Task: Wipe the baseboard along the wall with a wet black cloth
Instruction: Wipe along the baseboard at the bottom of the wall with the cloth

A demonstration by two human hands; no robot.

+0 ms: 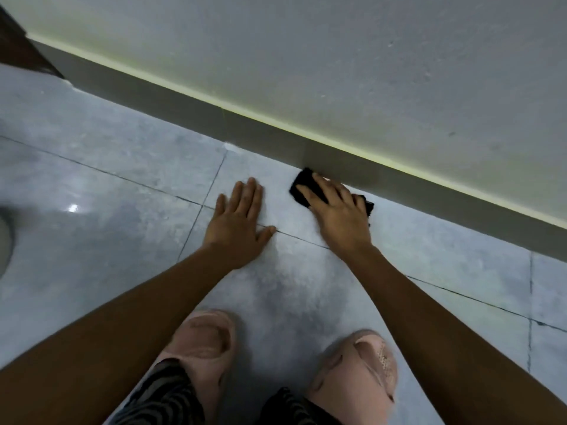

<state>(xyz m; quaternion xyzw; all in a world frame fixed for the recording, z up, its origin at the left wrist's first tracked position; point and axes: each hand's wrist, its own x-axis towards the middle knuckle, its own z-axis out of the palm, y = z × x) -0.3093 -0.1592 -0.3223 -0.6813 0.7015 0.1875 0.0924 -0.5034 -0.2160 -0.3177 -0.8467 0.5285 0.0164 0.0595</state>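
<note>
A grey baseboard (214, 118) runs diagonally from the upper left to the right edge, at the foot of a pale wall with a light strip along its top. My right hand (334, 213) presses flat on a black cloth (302, 187), which lies on the floor tile right at the base of the baseboard. The cloth sticks out past my fingers on the left and on the right. My left hand (239, 222) rests flat on the tiled floor, fingers spread, a short way left of the cloth and holding nothing.
Glossy grey floor tiles (107, 191) with dark grout lines spread on all sides. My feet in pink slippers (356, 363) stand near the bottom. A dark wooden edge (18, 47) sits at the top left, and a blurred round object (4, 240) at the left edge.
</note>
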